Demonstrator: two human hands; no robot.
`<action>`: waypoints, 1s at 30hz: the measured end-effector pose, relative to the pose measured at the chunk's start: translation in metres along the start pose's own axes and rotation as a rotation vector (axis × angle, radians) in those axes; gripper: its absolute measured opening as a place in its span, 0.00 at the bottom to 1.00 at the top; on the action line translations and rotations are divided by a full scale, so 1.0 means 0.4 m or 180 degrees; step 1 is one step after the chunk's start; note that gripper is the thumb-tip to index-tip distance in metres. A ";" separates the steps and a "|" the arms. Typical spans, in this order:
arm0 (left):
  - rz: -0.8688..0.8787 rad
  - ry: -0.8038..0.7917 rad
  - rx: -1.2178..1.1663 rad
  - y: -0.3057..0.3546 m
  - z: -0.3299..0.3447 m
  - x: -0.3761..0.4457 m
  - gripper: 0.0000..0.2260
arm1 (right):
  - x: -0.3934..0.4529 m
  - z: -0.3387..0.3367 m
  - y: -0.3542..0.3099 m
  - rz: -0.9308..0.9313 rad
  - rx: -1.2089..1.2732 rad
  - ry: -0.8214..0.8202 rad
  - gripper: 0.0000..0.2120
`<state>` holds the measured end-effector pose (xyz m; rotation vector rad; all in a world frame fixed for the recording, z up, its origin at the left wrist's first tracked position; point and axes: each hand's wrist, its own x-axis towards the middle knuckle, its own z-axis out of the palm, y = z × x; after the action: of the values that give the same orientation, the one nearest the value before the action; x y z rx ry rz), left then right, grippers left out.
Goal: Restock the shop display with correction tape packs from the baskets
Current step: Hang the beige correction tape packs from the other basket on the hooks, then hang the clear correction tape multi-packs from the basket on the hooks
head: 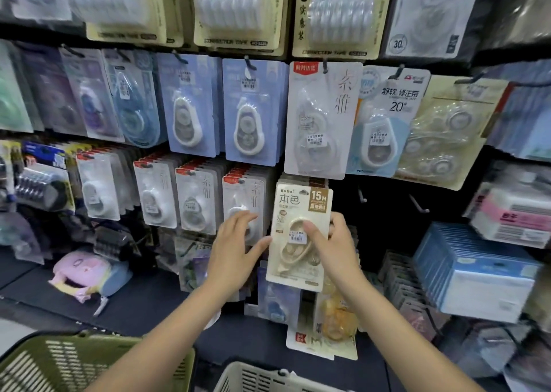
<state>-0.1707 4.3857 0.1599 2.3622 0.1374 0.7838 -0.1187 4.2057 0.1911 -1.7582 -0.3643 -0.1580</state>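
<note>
My right hand [331, 242] holds a cream correction tape pack [298, 236] upright against the display wall [387, 207]. The thumb lies across the front of the pack, over the white price sticker; the other fingers curl round the pack's right edge. The pack is in the lower row, just right of a hanging stack of white packs [247, 204] with red corner labels. Whether its top hole is on a peg, I cannot tell.

My left hand [238, 242] is just left of the cream pack. Its fingers are straight and slightly spread. The fingertips rest on the front of the white packs; the thumb touches the cream pack's left edge.

Right of the cream pack, two bare hooks [417, 204] project from the dark panel. Above hang a row of larger packs, including a white pack with a red label [319, 117].

Near me, at the bottom edge, sit a green basket [59, 365] on the left and a cream basket [256, 376] further right. What they hold is out of view. A pink and blue soft item [89, 272] lies on the dark shelf at far left.
</note>
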 end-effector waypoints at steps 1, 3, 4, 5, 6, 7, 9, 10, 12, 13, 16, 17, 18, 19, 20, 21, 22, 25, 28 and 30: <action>0.0019 -0.0056 0.0106 -0.009 -0.001 0.003 0.24 | 0.012 0.000 -0.001 -0.0003 -0.0111 0.0009 0.10; 0.0011 -0.0233 0.0220 -0.021 0.002 0.007 0.25 | 0.030 0.004 0.000 0.0015 -0.0231 0.0034 0.10; 0.0017 -0.0286 0.0270 -0.024 0.005 0.009 0.26 | 0.038 0.006 0.002 0.0017 -0.0271 0.0060 0.09; 0.0030 -0.0302 0.0303 -0.026 0.006 0.011 0.26 | 0.044 0.009 0.005 0.0014 -0.0311 0.0085 0.09; 0.0039 -0.0298 0.0316 -0.025 0.005 0.013 0.25 | 0.048 0.014 0.008 0.0017 -0.0351 0.0110 0.09; 0.0049 -0.0291 0.0318 -0.024 0.004 0.014 0.25 | 0.051 0.020 0.013 0.0028 -0.0377 0.0122 0.10; 0.0077 -0.0293 0.0319 -0.021 -0.001 0.013 0.24 | 0.053 0.040 0.027 0.0112 -0.0404 0.0051 0.14; 0.0081 -0.0306 0.0326 -0.019 -0.003 0.009 0.23 | 0.051 0.051 0.038 0.0175 -0.0457 -0.0020 0.16; 0.0071 -0.0304 0.0299 -0.016 -0.007 -0.004 0.22 | 0.039 0.070 0.063 0.0332 -0.0570 -0.0117 0.19; 0.0064 -0.0290 0.0243 -0.015 -0.009 -0.013 0.22 | 0.030 0.074 0.078 0.0389 -0.0597 -0.0117 0.20; 0.0063 -0.0178 0.0064 -0.033 -0.001 -0.070 0.18 | -0.023 0.061 0.147 0.0507 -0.0718 -0.0098 0.18; 0.0029 -0.0160 0.0036 -0.046 0.009 -0.101 0.17 | -0.051 0.053 0.180 0.0596 -0.0745 -0.0124 0.17; -0.0045 -0.0186 0.0022 -0.061 0.024 -0.138 0.15 | -0.086 0.046 0.218 0.0716 -0.0742 -0.0150 0.15; -0.0128 -0.0267 0.0007 -0.079 0.044 -0.182 0.14 | -0.122 0.040 0.261 0.0848 -0.0734 -0.0175 0.13; -0.0232 -0.0395 -0.0013 -0.098 0.068 -0.237 0.12 | -0.170 0.034 0.312 0.1002 -0.0742 -0.0206 0.12; -0.0329 -0.0525 -0.0064 -0.119 0.091 -0.292 0.11 | -0.218 0.028 0.356 0.1142 -0.0726 -0.0263 0.11; -0.0488 -0.0727 -0.0118 -0.138 0.116 -0.351 0.10 | -0.272 0.024 0.402 0.1335 -0.0705 -0.0366 0.11; -0.1127 -0.1857 -0.0095 -0.198 0.194 -0.536 0.10 | -0.457 0.018 0.525 0.2081 -0.0797 -0.0909 0.09; -0.2395 -0.2630 -0.0602 -0.219 0.244 -0.689 0.07 | -0.622 0.056 0.558 0.2781 -0.0633 -0.1827 0.13; -0.2879 -0.2499 -0.0791 -0.222 0.257 -0.743 0.11 | -0.687 0.106 0.546 0.3005 -0.0511 -0.2364 0.18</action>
<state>-0.3464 4.3158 -0.1066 1.8911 0.6542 -0.5202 -0.3093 4.1646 -0.1039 -1.9230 -0.0060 1.1835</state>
